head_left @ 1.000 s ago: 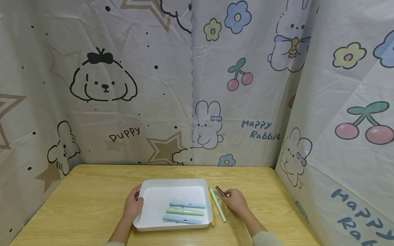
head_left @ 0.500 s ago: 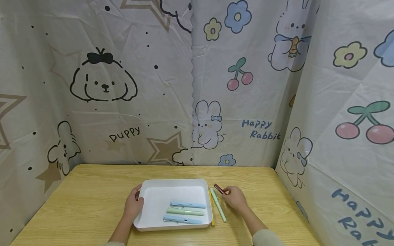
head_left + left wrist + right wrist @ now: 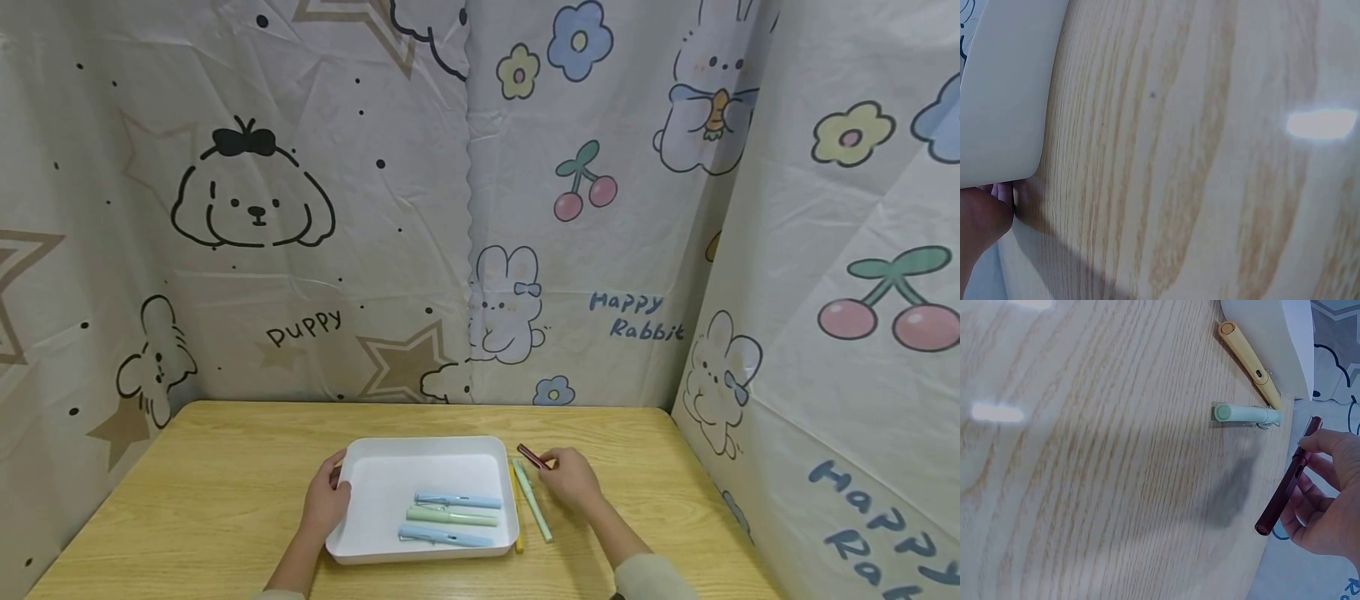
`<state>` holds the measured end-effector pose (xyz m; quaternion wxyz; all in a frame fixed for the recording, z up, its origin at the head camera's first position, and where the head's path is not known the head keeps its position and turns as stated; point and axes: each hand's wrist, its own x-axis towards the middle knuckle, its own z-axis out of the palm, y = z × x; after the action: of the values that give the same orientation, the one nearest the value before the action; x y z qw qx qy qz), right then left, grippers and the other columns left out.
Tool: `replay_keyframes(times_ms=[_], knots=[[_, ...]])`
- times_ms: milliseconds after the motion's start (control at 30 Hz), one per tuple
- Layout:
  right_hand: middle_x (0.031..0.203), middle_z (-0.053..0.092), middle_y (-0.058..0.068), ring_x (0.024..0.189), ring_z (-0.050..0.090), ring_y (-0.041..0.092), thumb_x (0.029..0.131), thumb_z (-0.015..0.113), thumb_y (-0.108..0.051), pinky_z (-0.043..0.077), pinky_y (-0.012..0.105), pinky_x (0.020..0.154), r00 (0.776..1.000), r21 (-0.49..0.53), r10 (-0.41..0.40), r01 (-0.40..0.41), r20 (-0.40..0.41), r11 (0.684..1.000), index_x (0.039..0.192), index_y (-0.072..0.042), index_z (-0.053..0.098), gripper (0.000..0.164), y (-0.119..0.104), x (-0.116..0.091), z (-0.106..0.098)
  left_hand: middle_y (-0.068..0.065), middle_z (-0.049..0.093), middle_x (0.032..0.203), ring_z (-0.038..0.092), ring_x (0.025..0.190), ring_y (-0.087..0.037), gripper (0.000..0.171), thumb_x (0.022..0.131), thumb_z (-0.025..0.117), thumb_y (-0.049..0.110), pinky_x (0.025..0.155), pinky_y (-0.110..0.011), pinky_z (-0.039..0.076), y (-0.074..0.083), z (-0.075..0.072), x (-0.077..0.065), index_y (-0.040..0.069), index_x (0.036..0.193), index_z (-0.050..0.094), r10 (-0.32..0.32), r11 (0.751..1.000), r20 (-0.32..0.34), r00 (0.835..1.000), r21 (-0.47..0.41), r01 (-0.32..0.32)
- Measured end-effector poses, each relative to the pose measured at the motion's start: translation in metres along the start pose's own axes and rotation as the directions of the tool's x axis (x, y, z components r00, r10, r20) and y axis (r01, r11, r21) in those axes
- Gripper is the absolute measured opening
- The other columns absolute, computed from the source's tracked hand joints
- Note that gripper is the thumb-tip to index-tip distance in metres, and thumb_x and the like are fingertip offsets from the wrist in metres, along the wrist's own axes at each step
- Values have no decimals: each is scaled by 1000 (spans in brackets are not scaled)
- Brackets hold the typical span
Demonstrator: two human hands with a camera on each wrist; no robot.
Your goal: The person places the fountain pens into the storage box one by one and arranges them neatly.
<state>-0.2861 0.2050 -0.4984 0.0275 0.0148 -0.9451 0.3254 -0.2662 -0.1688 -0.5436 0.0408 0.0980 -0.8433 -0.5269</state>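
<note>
My right hand (image 3: 573, 482) pinches a dark red pen (image 3: 1282, 495) between thumb and fingers, just off the tabletop. In the right wrist view the pen slants across my fingertips, clip end up. At its left side, my left hand (image 3: 326, 502) grips a white rectangular tray (image 3: 378, 471), thumb on the rim, other fingers mostly hidden. Inside the tray lie two light blue pens, the upper pen (image 3: 468, 501) and the lower pen (image 3: 446, 536), with a light green pen (image 3: 453, 517) between them. Another green pen (image 3: 532, 502) rests right of the tray, beside a yellow pen (image 3: 1249, 359).
The wooden table (image 3: 247, 467) reaches back to a patterned curtain (image 3: 405, 292) with cartoon drawings. A further curtain panel (image 3: 825, 400) borders the table on the right. The yellow pen lies close against the tray's right wall.
My right hand has moved slightly away from me and to the left, carrying the dark red pen. The left hand and the tray have stayed in place.
</note>
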Motion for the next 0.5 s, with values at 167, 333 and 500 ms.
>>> replay_keyframes(times_ms=[167,333,500], knots=[[64,53,1,53,43,12,78,64,-11,34,24,46,1000,-15,-11,11,1,1000,100,-3,69,24,-2,2,0,-31,43,132,47,117,-41,55,90,36,-1,95,-51,44,1,0,0,1,144,27,-5,1000,2,1000,0,5],[64,53,1,54,44,12,78,65,-11,34,24,47,1000,-34,-25,25,4,999,100,-3,69,24,-2,4,1,-30,43,132,48,116,-40,55,90,36,-1,95,-51,45,0,0,1,1,144,28,-6,1000,0,1000,1,6],[68,54,1,59,46,13,78,65,-11,35,24,51,999,-48,-29,30,26,998,99,-4,70,23,-5,5,1,-30,42,134,47,117,-41,55,91,36,-1,95,-51,45,-1,1,1,2,145,27,-12,1000,4,1000,-8,12]])
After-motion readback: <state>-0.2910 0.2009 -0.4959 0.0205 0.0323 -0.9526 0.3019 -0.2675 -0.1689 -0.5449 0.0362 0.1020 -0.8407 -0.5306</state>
